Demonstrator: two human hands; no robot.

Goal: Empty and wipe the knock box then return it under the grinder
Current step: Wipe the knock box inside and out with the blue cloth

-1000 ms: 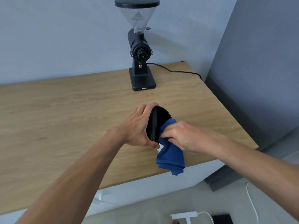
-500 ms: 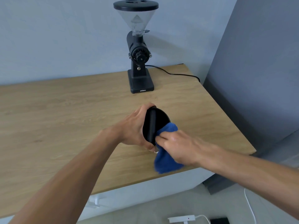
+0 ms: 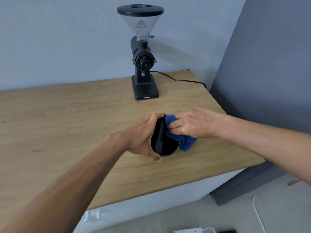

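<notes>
On the wooden bench [image 3: 67, 118], my left hand [image 3: 139, 138] grips the tilted black knock box [image 3: 165, 145]. My right hand [image 3: 193, 125] presses a blue cloth [image 3: 185, 142] into it, fingers closed on the cloth.

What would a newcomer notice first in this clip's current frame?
The two hands meeting mid-counter: the left hand grips a tilted black knock box while the right hand presses a blue cloth into it. Behind them, a tall black grinder with a clear hopper stands at the wall.

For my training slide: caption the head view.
Left hand tilts the knock box while right hand wipes inside with a blue cloth, grinder behind.
</notes>
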